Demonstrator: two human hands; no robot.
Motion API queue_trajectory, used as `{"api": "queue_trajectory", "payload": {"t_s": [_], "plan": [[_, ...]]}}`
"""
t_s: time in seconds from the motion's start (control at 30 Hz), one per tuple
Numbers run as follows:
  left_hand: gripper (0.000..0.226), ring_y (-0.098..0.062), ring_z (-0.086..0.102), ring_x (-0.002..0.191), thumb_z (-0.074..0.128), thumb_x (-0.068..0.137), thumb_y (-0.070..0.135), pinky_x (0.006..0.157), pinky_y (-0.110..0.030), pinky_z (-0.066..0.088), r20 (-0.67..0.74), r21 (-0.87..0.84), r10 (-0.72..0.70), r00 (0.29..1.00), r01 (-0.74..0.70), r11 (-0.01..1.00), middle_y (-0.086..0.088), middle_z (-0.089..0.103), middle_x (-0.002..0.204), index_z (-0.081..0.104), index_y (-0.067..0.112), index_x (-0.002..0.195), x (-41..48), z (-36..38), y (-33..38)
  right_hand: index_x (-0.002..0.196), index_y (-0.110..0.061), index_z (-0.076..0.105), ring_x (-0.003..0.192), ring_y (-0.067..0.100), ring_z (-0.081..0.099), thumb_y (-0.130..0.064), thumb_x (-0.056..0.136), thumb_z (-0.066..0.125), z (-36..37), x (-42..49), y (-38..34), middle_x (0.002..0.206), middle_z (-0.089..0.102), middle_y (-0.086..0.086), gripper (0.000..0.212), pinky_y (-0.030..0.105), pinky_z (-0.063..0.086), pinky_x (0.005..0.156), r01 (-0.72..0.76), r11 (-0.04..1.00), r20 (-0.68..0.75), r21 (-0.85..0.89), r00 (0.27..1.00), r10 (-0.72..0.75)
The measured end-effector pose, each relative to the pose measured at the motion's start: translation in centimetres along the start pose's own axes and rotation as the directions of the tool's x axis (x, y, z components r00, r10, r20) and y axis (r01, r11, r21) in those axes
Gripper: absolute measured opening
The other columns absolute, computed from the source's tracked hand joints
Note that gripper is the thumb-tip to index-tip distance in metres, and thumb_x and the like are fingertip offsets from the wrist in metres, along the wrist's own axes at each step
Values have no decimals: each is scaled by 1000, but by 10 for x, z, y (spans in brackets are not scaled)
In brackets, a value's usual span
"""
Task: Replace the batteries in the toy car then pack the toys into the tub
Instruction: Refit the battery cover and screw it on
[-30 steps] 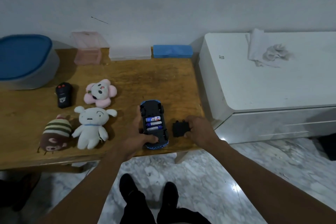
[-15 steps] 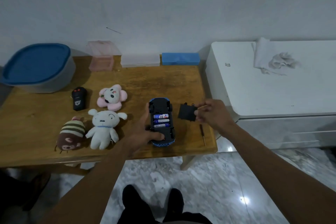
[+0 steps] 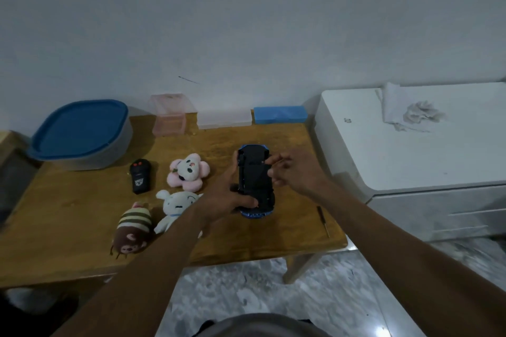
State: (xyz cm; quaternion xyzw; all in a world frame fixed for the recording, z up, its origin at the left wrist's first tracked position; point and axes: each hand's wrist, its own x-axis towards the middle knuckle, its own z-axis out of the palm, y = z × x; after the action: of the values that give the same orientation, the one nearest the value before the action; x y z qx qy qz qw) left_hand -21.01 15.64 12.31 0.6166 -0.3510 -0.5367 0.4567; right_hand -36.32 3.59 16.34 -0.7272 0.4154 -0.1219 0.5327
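The blue toy car (image 3: 253, 172) lies upside down, its black underside facing up, above the wooden table (image 3: 68, 213). My left hand (image 3: 227, 200) grips it from the left, thumb across its near end. The fingertips of my right hand (image 3: 295, 172) touch the car's right side, where the black battery cover sits over the compartment; no batteries show. The grey tub with a blue lid (image 3: 79, 134) stands at the table's back left. A black remote (image 3: 139, 176), pink flower plush (image 3: 187, 174), white plush (image 3: 178, 205) and striped brown plush (image 3: 132, 230) lie left of the car.
A small screwdriver (image 3: 322, 219) lies near the table's right front corner. Pink (image 3: 169, 115), clear (image 3: 224, 119) and blue (image 3: 279, 114) boxes line the wall. A white cabinet (image 3: 410, 150) with a crumpled cloth (image 3: 408, 112) stands to the right.
My right hand picked the black cover off the table, carried it left and set it over the batteries. The batteries are now hidden. The left hand kept holding the car.
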Motion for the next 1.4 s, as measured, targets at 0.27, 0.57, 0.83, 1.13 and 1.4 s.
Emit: {"api": "queue_trajectory", "payload": {"t_s": [0.27, 0.57, 0.83, 1.13, 1.4], "plan": [[115, -26, 64, 112, 71, 76, -10, 96, -54, 50, 25, 6, 13, 1000, -13, 1000, -5, 68, 121, 4, 52, 147, -2, -15, -1, 101, -11, 67, 68, 13, 68, -4, 87, 66, 14, 5, -12, 84, 70, 8, 16, 16, 56, 59, 13, 1000, -46, -26, 999, -14], [116, -29, 64, 112, 72, 75, -9, 95, -56, 50, 24, -29, -9, 1000, 10, 1000, -9, 67, 120, 6, 55, 145, 1, -25, -4, 104, -6, 66, 70, 15, 67, -2, 86, 66, 22, 7, -16, 88, 69, 15, 19, 16, 56, 59, 21, 1000, -35, 14, 999, -20], [114, -28, 63, 114, 73, 73, -8, 97, -56, 49, 29, -41, 7, 1000, -6, 999, -8, 66, 121, 11, 60, 141, 2, -27, -3, 102, -10, 67, 79, 22, 71, -4, 86, 67, 22, 8, -15, 92, 70, 12, 18, 20, 58, 64, 35, 999, -31, 29, 999, -34], [114, -28, 63, 112, 70, 76, -12, 95, -53, 51, 25, -38, 14, 1000, -13, 999, -8, 66, 118, 8, 58, 142, -1, -26, 2, 101, -10, 68, 80, 24, 70, -3, 85, 67, 21, 8, -15, 91, 70, 14, 17, 22, 59, 66, 45, 997, -31, 66, 999, -43], [118, -28, 62, 113, 73, 74, -10, 97, -55, 50, 7, -32, 5, 1000, -5, 999, -6, 66, 120, 6, 53, 146, -1, -24, 0, 100, -13, 70, 81, 14, 67, -9, 85, 69, 21, 8, -13, 94, 69, 6, 16, 22, 58, 69, 59, 997, -55, -55, 997, -62]]}}
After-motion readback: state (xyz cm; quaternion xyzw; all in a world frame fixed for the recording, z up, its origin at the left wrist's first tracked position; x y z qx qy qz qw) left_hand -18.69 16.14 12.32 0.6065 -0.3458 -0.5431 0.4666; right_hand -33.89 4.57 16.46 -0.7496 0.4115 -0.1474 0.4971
